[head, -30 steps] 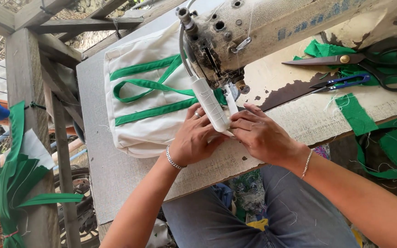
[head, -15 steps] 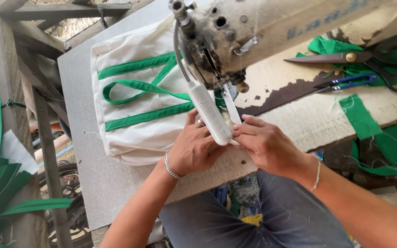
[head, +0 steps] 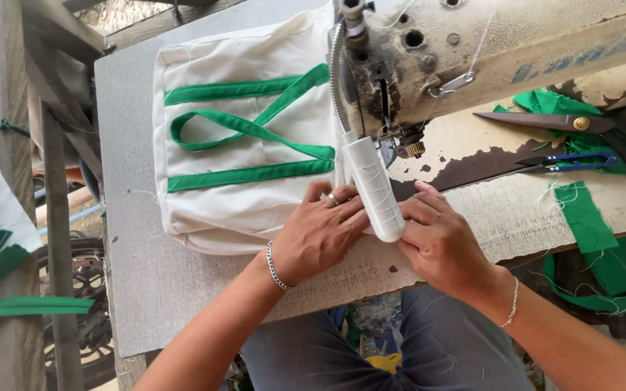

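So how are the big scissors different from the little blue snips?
The big scissors have long dark blades and a brass-coloured pivot; the blue thread snips are shorter, with a blue handle. The big scissors lie farther from the person, partly on green fabric scraps; the snips lie on the worn tabletop. Both point left toward the sewing machine, untouched.

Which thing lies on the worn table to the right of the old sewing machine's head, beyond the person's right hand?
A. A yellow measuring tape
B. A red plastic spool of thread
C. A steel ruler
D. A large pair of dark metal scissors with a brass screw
D: the large pair of dark metal scissors with a brass screw lies there, near small blue-handled thread snips and green fabric scraps.
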